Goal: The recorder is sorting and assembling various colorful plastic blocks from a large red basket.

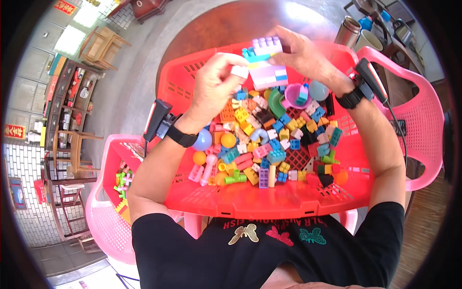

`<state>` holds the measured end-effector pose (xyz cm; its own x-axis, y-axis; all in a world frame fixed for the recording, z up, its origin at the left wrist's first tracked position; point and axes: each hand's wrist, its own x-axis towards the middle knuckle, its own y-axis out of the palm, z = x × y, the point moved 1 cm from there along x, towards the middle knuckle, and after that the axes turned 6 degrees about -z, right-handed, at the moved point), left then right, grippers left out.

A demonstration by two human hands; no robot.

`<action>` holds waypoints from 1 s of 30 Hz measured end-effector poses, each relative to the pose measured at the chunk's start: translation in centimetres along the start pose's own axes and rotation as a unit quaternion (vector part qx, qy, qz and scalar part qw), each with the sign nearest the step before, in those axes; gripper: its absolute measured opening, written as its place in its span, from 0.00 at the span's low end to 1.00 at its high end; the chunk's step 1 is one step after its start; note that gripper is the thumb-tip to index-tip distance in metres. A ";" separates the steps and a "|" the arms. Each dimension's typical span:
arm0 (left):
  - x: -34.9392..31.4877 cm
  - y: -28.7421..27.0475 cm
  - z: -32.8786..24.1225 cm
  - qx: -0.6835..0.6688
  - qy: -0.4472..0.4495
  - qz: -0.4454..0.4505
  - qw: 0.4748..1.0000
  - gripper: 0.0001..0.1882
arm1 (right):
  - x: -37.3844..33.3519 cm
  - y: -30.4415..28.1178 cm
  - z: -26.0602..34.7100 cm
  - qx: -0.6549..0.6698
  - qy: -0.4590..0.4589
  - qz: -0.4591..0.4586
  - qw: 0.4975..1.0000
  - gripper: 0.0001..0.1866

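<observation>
My right hand (304, 54) grips a stack of toy building blocks (267, 77), made of lilac, blue, yellow and pale pink pieces, above the far part of a red plastic basket (231, 206). Pinched in the fingers of my left hand (210, 87) is a small whitish building block (239, 72), close to the stack's left side but apart from it. Below both hands lies a heap of loose blocks (275, 156) in many colours. Among them are a purple cup (290, 98), a green curved piece (276, 103) and several plastic balls, one of them blue (202, 140).
Pink plastic chairs stand at the left (103, 226) and right (418, 115). A smaller red container (111, 168) with more blocks rests on the left one. Behind the basket is a round wooden table (207, 24). A metal thermos (347, 31) stands at the far right.
</observation>
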<state>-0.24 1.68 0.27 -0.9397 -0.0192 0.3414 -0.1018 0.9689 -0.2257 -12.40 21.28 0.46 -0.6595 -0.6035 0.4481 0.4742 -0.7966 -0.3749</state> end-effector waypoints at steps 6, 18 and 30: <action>0.6 -2.3 0.0 -0.095 -0.107 -0.083 0.986 0.14 | -0.1 0.8 1.3 0.079 0.038 0.036 0.995 0.15; 0.8 -1.9 -0.5 -0.184 -0.034 -0.068 0.980 0.11 | -0.6 1.7 3.1 0.091 0.095 0.074 0.989 0.16; 0.8 -1.6 -0.5 -0.131 -0.022 -0.048 0.990 0.08 | -1.0 2.0 3.6 0.126 0.116 0.086 0.981 0.18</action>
<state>-0.65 0.20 1.38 -0.9438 -0.1185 0.3087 -0.1077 0.9928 0.0518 -8.70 20.19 2.24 -0.6577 -0.7295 0.1879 0.7005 -0.6840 -0.2037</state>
